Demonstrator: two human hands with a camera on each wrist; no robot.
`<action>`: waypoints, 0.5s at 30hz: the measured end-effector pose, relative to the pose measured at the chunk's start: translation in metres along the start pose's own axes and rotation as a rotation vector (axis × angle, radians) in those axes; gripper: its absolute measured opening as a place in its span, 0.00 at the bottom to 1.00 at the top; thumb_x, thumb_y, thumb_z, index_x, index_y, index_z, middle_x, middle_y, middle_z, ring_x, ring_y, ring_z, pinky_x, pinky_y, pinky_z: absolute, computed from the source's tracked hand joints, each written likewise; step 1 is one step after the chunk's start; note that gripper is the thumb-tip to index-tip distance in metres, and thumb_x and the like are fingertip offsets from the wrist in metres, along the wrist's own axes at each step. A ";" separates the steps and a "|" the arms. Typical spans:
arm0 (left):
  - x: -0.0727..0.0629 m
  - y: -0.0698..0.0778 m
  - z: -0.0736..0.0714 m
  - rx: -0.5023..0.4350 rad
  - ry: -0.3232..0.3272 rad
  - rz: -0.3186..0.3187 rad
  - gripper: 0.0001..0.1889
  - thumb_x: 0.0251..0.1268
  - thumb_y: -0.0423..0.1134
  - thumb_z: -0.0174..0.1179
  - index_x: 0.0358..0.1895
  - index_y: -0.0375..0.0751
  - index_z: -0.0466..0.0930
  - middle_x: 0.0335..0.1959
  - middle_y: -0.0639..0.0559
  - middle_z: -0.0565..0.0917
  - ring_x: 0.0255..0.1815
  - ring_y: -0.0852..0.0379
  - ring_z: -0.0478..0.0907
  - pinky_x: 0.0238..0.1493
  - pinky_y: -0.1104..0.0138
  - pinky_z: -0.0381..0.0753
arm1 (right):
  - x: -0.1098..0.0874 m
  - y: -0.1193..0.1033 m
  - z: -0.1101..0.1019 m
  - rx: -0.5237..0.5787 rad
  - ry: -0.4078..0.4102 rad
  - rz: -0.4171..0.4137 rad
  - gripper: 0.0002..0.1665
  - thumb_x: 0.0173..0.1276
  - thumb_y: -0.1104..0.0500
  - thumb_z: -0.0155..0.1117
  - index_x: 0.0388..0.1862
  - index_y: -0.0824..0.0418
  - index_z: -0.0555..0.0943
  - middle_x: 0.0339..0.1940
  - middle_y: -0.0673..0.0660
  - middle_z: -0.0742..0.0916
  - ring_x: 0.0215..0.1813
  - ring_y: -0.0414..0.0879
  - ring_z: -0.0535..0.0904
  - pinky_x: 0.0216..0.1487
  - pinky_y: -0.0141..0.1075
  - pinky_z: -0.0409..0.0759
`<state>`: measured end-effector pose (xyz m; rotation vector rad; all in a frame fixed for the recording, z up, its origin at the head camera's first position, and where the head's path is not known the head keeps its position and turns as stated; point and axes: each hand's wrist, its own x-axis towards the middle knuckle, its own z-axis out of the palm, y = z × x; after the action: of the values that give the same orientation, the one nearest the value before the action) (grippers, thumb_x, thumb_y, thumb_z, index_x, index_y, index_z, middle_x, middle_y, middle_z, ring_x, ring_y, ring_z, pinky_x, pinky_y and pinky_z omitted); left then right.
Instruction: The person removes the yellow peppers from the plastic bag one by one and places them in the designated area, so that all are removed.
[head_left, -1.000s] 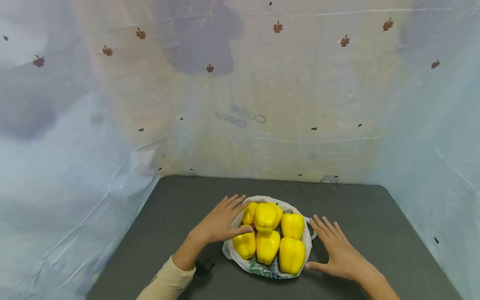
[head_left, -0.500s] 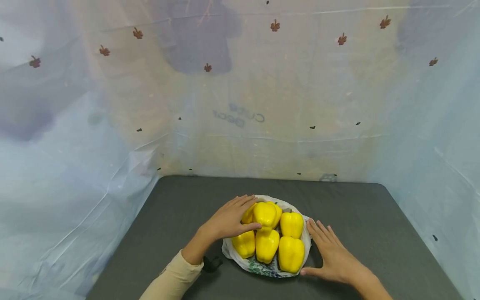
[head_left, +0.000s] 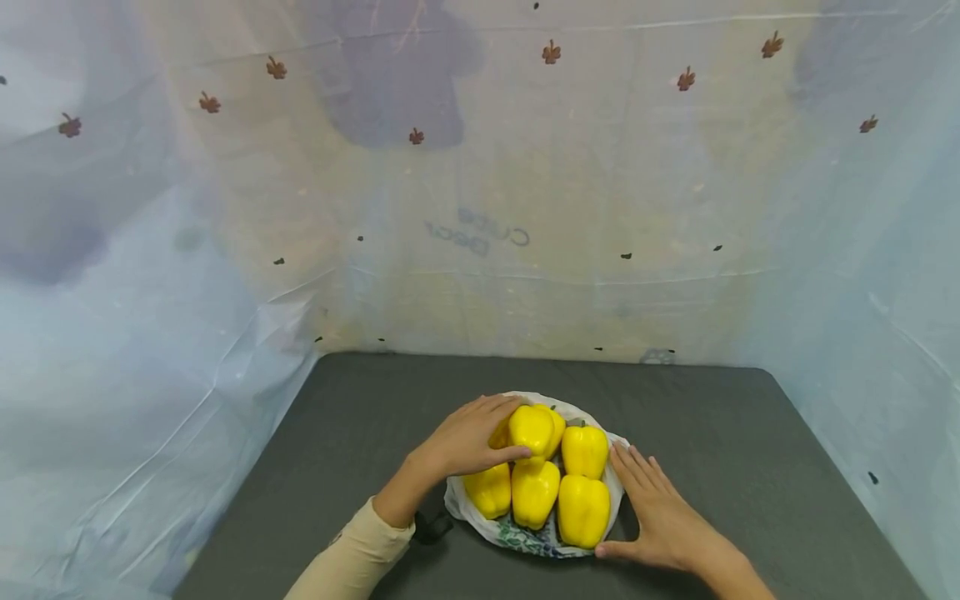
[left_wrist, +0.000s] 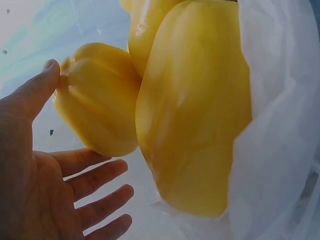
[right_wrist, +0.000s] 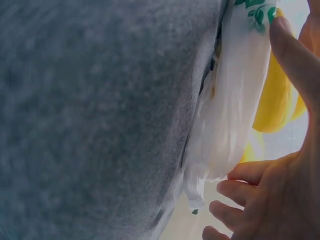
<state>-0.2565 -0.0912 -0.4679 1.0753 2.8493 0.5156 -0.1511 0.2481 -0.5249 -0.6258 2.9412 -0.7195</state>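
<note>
Several yellow bell peppers sit in a white plastic bag (head_left: 517,542) with a green and blue print, its mouth spread wide. One bell pepper (head_left: 531,430) lies on top of the others. My left hand (head_left: 468,440) is over the left side of the bag, thumb and index finger at opposite sides of the upper bell pepper (left_wrist: 97,100). Its other fingers are spread and fairly straight in the left wrist view. At the bag's right side, my right hand (head_left: 663,521) has its fingers extended, with fingertips and thumb at the bag's wall (right_wrist: 235,100). It holds no pepper.
The bag stands on a dark grey table (head_left: 360,400). A pale patterned sheet (head_left: 480,308) hangs behind the table and along both sides. A small black object (head_left: 432,528) is below my left wrist.
My left hand has moved right, over the bag, to the upper bell pepper. My right hand has moved left to the bag's side. The peppers and bag stay about where they were.
</note>
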 end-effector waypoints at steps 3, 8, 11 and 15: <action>0.000 0.000 0.001 -0.007 0.004 0.009 0.45 0.74 0.75 0.54 0.86 0.54 0.61 0.84 0.54 0.66 0.85 0.49 0.61 0.86 0.46 0.56 | 0.001 0.000 0.001 0.023 -0.030 0.023 0.85 0.50 0.15 0.74 0.90 0.64 0.51 0.90 0.64 0.54 0.89 0.67 0.47 0.88 0.57 0.34; -0.001 0.001 -0.001 -0.031 0.012 0.017 0.47 0.72 0.73 0.60 0.85 0.52 0.62 0.82 0.52 0.69 0.84 0.47 0.63 0.84 0.43 0.60 | 0.002 0.000 0.000 0.037 -0.048 0.032 0.85 0.50 0.16 0.74 0.90 0.65 0.50 0.90 0.65 0.53 0.89 0.67 0.45 0.87 0.63 0.38; -0.001 0.000 -0.001 -0.037 0.022 0.021 0.48 0.69 0.73 0.62 0.85 0.52 0.63 0.81 0.51 0.71 0.82 0.46 0.66 0.81 0.41 0.64 | 0.002 0.000 0.000 0.034 -0.054 0.035 0.86 0.50 0.16 0.74 0.90 0.65 0.50 0.90 0.65 0.53 0.89 0.67 0.45 0.87 0.64 0.38; -0.002 0.000 0.000 -0.042 0.046 0.032 0.49 0.68 0.74 0.64 0.84 0.52 0.64 0.80 0.50 0.72 0.79 0.44 0.69 0.78 0.40 0.69 | 0.003 -0.001 0.001 0.016 -0.044 0.025 0.86 0.50 0.16 0.74 0.89 0.67 0.51 0.90 0.67 0.54 0.89 0.68 0.46 0.85 0.67 0.42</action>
<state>-0.2553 -0.0925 -0.4683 1.1176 2.8510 0.6070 -0.1531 0.2456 -0.5249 -0.5944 2.8954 -0.7163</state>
